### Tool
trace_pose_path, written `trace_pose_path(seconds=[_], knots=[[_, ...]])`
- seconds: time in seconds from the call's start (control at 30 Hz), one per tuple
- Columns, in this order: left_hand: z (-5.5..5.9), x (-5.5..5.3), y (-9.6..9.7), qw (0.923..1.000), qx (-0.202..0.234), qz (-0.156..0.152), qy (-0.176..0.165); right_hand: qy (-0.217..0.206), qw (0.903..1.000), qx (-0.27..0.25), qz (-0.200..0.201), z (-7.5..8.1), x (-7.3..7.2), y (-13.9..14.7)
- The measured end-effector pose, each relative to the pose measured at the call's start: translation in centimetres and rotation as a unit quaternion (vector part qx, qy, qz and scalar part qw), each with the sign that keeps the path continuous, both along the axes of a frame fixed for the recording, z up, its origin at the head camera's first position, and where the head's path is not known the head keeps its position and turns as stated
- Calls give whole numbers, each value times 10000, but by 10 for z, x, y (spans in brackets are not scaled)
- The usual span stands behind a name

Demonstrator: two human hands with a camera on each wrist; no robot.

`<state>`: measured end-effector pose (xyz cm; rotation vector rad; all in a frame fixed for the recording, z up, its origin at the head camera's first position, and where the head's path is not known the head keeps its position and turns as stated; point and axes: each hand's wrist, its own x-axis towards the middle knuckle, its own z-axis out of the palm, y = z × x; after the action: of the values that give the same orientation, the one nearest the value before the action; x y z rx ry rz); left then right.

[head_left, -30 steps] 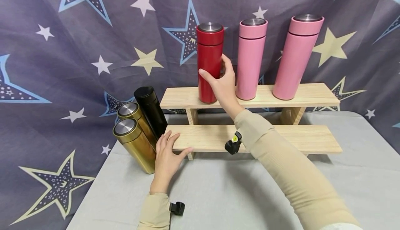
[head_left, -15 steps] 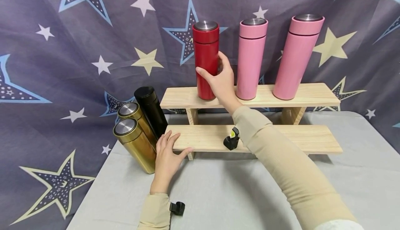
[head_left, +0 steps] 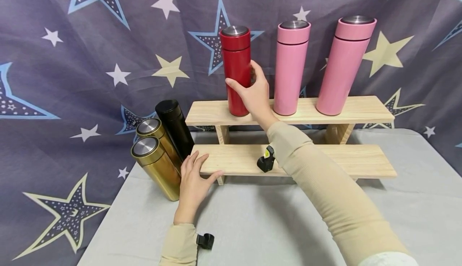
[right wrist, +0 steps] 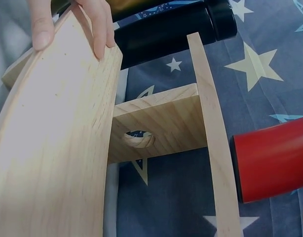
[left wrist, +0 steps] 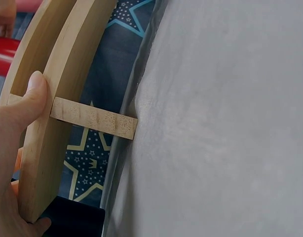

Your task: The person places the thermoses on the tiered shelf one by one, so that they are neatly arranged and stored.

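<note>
A red thermos (head_left: pixel 235 67) with a steel-topped lid stands upright on the upper board of a two-tier wooden shelf (head_left: pixel 346 107). My right hand (head_left: pixel 255 97) holds its body, thumb at the front and fingers on the right side. Part of the same red thermos (right wrist: pixel 275 158) shows in the right wrist view, its base against the board. At the left end of the lower board (head_left: pixel 231 157), my left hand (head_left: pixel 193 185) grips the wood. In the left wrist view its thumb (left wrist: pixel 35 91) lies along the board's edge; some fingers are hidden behind.
Two pink thermoses (head_left: pixel 290 73) (head_left: pixel 344 69) stand to the right on the upper board. Left of the shelf are a black thermos (head_left: pixel 177 129) and two gold ones (head_left: pixel 159 169) (head_left: pixel 169 145), on a grey-clothed table (head_left: pixel 245 226). A star-patterned curtain (head_left: pixel 119 25) hangs behind.
My right hand has shifted the red thermos left and slightly back on the upper board, farther from the pink ones. The left hand has kept its place on the lower board.
</note>
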<state>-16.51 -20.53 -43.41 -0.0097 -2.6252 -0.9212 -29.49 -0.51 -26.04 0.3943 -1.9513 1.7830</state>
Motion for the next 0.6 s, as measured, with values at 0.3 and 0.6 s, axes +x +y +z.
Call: trace_pose_path(seconds=[0.3,0.6], knots=[[0,1,0,10000,-1,-21,-16,-13,9999,111,-62,-3,-5,2],[0,1,0,9999,-26,-20,-127,89,9993,353,-106,-6,-6,0]])
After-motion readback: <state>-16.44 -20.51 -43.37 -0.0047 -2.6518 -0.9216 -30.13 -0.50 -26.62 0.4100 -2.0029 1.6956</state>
